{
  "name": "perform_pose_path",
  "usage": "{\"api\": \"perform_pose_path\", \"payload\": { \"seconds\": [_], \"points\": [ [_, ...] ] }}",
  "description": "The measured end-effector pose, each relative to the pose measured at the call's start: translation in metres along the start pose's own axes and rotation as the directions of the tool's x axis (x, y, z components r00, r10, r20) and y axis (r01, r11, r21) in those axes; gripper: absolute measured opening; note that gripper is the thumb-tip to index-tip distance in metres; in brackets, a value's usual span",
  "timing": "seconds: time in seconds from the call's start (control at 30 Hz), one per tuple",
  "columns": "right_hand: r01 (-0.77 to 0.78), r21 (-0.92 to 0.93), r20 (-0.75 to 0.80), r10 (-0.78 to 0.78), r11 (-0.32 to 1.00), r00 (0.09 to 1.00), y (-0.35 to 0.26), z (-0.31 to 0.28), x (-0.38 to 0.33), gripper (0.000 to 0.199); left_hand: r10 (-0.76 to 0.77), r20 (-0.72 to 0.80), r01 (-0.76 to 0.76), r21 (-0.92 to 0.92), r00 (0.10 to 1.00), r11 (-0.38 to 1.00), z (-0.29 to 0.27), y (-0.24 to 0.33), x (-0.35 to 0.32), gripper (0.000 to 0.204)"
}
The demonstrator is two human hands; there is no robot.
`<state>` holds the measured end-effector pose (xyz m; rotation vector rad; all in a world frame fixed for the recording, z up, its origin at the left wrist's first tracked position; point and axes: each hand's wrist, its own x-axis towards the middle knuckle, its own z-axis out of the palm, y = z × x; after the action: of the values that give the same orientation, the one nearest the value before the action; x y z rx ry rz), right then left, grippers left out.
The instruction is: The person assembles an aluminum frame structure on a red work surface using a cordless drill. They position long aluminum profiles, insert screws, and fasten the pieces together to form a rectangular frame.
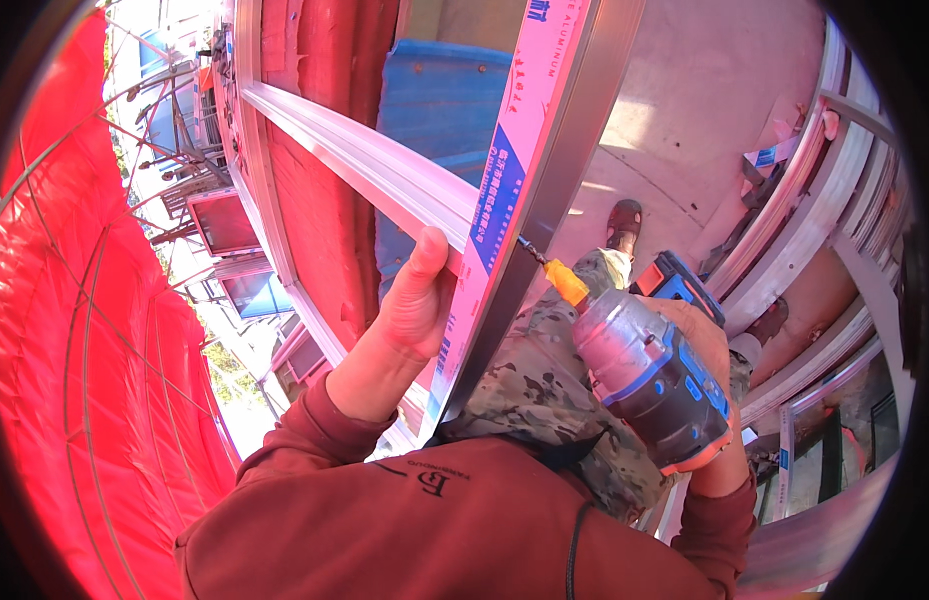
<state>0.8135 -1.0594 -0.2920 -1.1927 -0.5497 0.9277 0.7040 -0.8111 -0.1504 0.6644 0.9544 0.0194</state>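
Note:
My right hand [707, 335] is wrapped round the grip of a cordless impact driver [650, 375], grey, black and blue with a yellow collar near its nose. The driver's thin bit [532, 250] points at the dark side of a long aluminium frame bar [560, 130]; whether its tip touches the metal, I cannot tell. Pink and blue printed film covers the bar's upper face. A pale aluminium crossbar [370, 150] meets this bar from the left. My left hand [417, 305] grips the joint there, thumb up beside the crossbar, its other fingers mostly hidden beneath.
A second long frame bar [275, 215] runs along the left. Under the frame lie blue corrugated sheet [445, 100] and red material [325, 240]. Red sheeting [85, 330] hangs at far left. Aluminium profiles [785, 250] are stacked at right, near my shoe [625, 222].

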Motion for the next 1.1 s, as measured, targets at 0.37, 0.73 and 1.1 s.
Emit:
{"api": "perform_pose_path", "payload": {
  "seconds": [0.37,0.73,1.1],
  "points": [
    [0.164,-0.249,-0.012,-0.172,0.954,0.985,0.002,-0.003,0.007,0.044,0.293,-0.46,-0.367,-0.077,0.838,0.927,0.035,0.033,0.037,0.047],
    [0.241,-0.318,0.051,-0.237,0.917,0.97,-0.006,-0.009,0.026,0.044,0.409,-0.464,-0.422,0.082,0.786,0.903,0.049,0.021,0.043,0.045],
    [0.124,-0.239,0.083,-0.107,0.963,0.991,0.0,-0.01,0.014,0.04,0.405,-0.467,-0.474,-0.035,0.786,0.88,0.04,0.015,0.039,0.049]
  ]
}}
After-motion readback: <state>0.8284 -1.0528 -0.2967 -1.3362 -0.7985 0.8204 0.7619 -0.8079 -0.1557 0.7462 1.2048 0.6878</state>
